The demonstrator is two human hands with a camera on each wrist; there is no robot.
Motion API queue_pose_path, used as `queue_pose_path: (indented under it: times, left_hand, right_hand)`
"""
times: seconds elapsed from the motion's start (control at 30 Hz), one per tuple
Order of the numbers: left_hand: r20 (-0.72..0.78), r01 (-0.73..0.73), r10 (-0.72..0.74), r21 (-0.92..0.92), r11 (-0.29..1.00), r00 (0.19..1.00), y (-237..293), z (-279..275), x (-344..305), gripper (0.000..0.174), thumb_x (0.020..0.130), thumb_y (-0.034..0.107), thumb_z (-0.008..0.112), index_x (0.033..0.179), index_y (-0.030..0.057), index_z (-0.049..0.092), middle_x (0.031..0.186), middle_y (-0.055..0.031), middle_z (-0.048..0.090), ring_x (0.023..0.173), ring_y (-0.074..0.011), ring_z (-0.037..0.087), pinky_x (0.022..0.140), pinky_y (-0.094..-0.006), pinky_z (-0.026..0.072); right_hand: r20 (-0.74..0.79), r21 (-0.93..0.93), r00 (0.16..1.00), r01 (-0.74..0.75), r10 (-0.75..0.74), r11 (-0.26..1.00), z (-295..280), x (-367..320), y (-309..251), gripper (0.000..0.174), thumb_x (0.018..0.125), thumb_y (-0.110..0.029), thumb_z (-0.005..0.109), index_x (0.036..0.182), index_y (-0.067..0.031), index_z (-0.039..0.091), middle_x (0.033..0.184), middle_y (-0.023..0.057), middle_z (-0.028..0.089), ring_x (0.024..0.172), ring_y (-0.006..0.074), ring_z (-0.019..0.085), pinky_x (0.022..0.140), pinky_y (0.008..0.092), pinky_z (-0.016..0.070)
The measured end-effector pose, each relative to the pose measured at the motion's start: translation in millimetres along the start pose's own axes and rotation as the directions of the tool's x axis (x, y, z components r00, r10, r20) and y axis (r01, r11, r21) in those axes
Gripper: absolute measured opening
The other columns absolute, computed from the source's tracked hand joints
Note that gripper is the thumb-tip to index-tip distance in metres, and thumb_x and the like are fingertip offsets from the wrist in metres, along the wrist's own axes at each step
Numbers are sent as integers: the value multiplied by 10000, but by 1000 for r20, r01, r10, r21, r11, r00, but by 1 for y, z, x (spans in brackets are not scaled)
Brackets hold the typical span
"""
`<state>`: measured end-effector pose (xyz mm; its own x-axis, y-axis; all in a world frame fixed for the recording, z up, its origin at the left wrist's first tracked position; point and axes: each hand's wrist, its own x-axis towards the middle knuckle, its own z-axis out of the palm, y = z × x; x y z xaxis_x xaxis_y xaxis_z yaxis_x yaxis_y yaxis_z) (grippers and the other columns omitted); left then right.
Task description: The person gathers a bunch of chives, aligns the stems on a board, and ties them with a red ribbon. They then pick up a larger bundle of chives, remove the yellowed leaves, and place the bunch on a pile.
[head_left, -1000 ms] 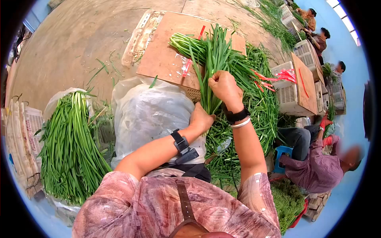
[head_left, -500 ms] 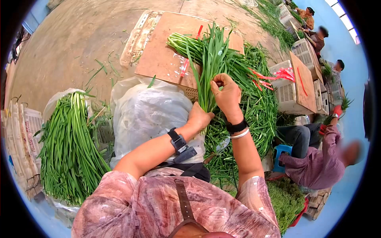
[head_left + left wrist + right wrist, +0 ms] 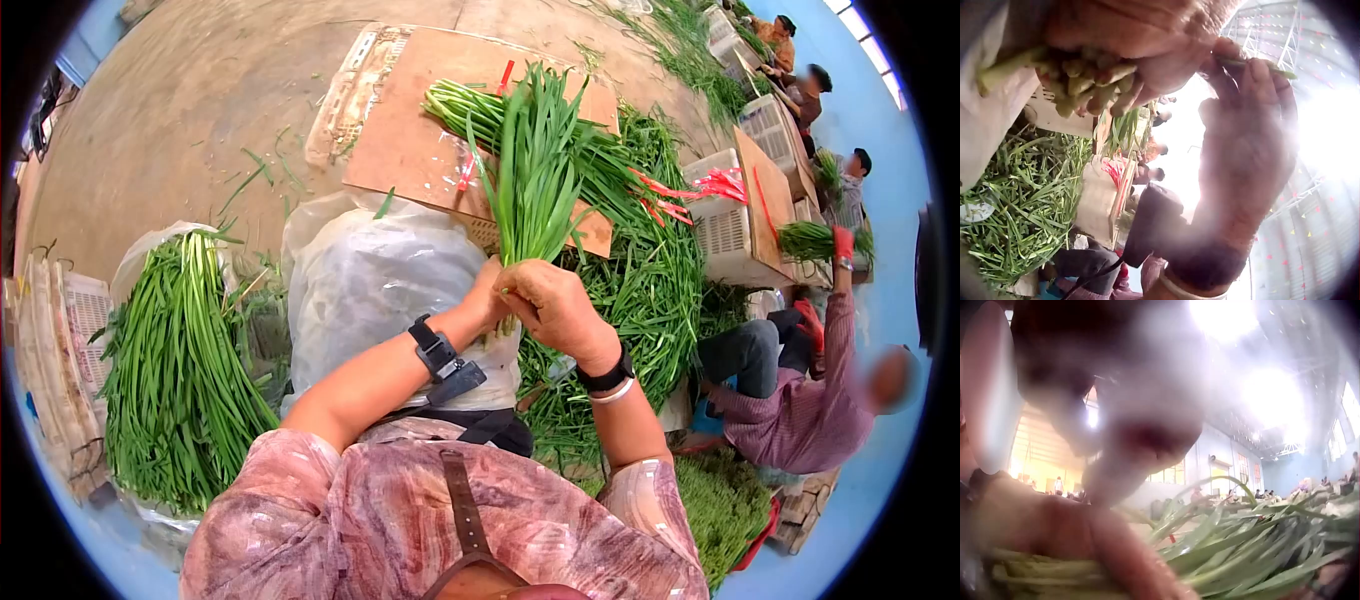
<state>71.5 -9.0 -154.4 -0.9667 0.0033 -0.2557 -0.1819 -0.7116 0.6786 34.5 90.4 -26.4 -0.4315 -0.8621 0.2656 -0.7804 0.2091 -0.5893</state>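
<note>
While the left hand [image 3: 488, 292] is curled firmly round a bunch of green stalks [image 3: 538, 190] just above its cut ends [image 3: 1088, 87], the right hand [image 3: 552, 298] sits close against it, pinching one thin stalk [image 3: 1286, 74]; whether the two hands touch is hard to tell. The bunch points away from the body, its leaves spreading over the wooden board [image 3: 395, 140] and across a second bunch [image 3: 462, 108] lying there.

Should the left grip slacken, the stalks could slide and the ends fall out of line. A tug on a stalk caught among its neighbours might snap it or drag others along, and the crossing leaves could snag on the second bunch.

Nearest the body, a cloudy plastic sheet [image 3: 375, 290] covers the lap. Beyond it, the board carries a red strip [image 3: 467, 172] in a shiny patch and rests on a crate [image 3: 484, 235]. Loose leaves [image 3: 655, 285] heap up to the right, while a large bunch [image 3: 185, 380] hangs over on the left.

Farther out, the bare floor [image 3: 210, 120] is dotted with scraps. On the right sits a person in a checked shirt [image 3: 800, 415], with more workers [image 3: 808, 95] along the blue wall [image 3: 895, 160].
</note>
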Motion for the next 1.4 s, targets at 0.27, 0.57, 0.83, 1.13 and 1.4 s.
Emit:
queue_pose_path:
  times: [0.27,0.57,0.83,1.13,1.4]
  left_hand:
    - [-106,127,-93,385,914,990,28,22,-11,195,823,24,607,1012,42,561,746,-33,569,573,-118,536,465,-265,453]
    - [-88,156,-136,285,946,987,29,16,-12,153,806,2,581,938,25,507,704,-46,548,552,-146,548,463,-273,454]
    - [-41,63,-53,285,956,998,6,5,5,145,813,39,617,935,32,539,703,-45,567,557,-138,544,452,-298,430]
    - [-45,197,-194,90,976,980,3,-1,6,84,893,112,529,907,59,592,757,-37,601,608,-145,553,486,-302,439]
    - [71,59,-98,426,903,993,10,-1,0,154,825,63,620,967,58,562,727,-34,564,517,-119,525,424,-251,429]
  right_hand:
    - [-48,689,868,-329,494,646,0,-2,23,27,878,-17,550,861,4,547,758,67,643,629,99,616,540,223,479]
    - [15,798,894,-281,449,533,6,19,25,48,893,-29,558,871,0,527,810,75,643,634,100,598,575,210,466]
    - [-173,193,978,-80,114,978,10,9,26,105,800,-4,626,884,-9,565,815,127,636,687,287,632,639,326,504]
    - [45,-108,999,28,-23,994,5,7,16,155,770,-13,653,887,-21,552,798,154,642,676,342,618,588,371,510]
    - [27,473,899,-397,437,787,-15,4,10,46,858,-35,558,889,-31,524,726,78,619,622,228,634,544,311,494]
